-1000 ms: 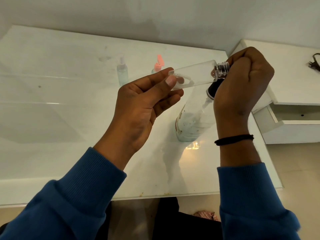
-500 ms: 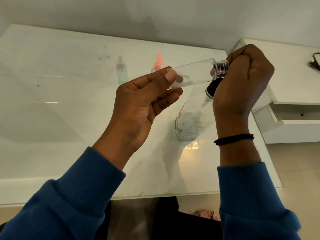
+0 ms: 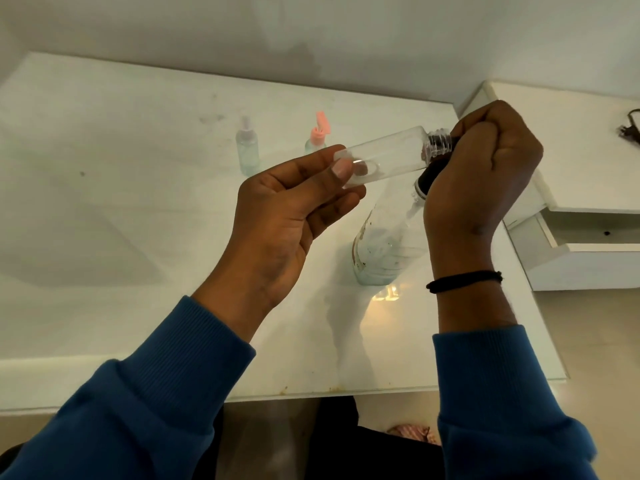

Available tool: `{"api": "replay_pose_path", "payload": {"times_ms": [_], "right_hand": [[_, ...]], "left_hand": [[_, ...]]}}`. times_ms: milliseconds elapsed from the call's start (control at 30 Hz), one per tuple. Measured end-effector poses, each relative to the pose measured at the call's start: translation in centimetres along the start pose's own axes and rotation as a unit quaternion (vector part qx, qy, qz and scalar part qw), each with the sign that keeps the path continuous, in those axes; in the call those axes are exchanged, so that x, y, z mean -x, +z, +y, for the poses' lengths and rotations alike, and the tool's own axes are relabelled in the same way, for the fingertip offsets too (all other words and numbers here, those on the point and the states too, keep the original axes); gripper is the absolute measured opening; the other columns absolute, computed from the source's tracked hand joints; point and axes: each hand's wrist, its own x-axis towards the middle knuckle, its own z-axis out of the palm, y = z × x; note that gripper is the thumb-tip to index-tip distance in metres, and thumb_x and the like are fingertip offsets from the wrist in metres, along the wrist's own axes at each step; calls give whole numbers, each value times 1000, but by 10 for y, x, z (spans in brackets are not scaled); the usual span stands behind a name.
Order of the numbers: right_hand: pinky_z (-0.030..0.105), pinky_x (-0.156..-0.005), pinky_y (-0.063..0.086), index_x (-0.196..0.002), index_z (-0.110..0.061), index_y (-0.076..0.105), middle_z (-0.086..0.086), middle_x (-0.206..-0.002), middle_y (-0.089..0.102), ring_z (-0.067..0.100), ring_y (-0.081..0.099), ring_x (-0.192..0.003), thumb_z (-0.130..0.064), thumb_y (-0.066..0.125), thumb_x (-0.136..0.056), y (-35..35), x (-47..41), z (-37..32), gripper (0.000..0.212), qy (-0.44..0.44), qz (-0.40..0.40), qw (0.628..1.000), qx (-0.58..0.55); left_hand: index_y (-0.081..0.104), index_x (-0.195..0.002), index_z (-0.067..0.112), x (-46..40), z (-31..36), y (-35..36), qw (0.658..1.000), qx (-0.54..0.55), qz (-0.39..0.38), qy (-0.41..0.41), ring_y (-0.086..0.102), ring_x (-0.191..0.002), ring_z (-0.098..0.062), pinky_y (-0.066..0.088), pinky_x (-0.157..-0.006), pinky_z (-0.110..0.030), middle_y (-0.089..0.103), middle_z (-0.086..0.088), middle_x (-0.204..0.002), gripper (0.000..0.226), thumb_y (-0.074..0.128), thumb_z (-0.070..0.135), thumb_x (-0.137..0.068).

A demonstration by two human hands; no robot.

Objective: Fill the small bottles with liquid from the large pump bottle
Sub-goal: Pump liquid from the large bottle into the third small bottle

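Observation:
My left hand (image 3: 291, 216) holds a small clear bottle (image 3: 388, 155) by its base, lying almost sideways in the air with its threaded open neck pointing right. My right hand (image 3: 485, 174) is closed in a fist around the black pump head of the large bottle (image 3: 381, 251), right at the small bottle's neck. The large clear bottle stands on the white table (image 3: 138, 237) beneath both hands, with liquid in its lower part. The pump's nozzle is hidden inside my fist.
At the back of the table stand a small spray bottle (image 3: 247, 147) and a small bottle with an open pink flip cap (image 3: 318, 135). A white cabinet (image 3: 581, 237) with an open drawer sits to the right, a dark cable (image 3: 628, 128) on top.
The small bottle's neck has tipped slightly higher and stays against my right fist. Both hands have barely shifted.

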Motion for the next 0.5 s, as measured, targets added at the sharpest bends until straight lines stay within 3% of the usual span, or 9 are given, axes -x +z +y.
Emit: {"api": "replay_pose_path", "payload": {"times_ms": [133,267,500], "right_hand": [[7,-48,33,-65,2,54,-4,-54,37,3,34,-47,12,32,-80,-3,-5,-5,28,4,-2,1000,2],[8,-47,34,-64,-9,47,-6,-53,35,3,33,-47,9,31,-80,0,-2,-4,29,4,3,1000,-17],[7,-47,33,-66,-5,52,-5,-54,38,3,35,-47,11,32,-81,-3,-5,-6,29,-7,11,1000,10]], "left_hand": [[72,-114,4,0,0,2,1000,-2,-7,1,76,-87,-25,59,-74,-24,77,-13,-107,38,70,14,-78],[72,-114,4,0,-1,1,1000,-3,-3,0,76,-87,-25,59,-74,-24,77,-14,-107,38,71,14,-77],[72,-115,4,0,-1,1,1000,-9,-10,0,76,-89,-25,59,-76,-25,77,-15,-109,31,69,11,-85]]}}
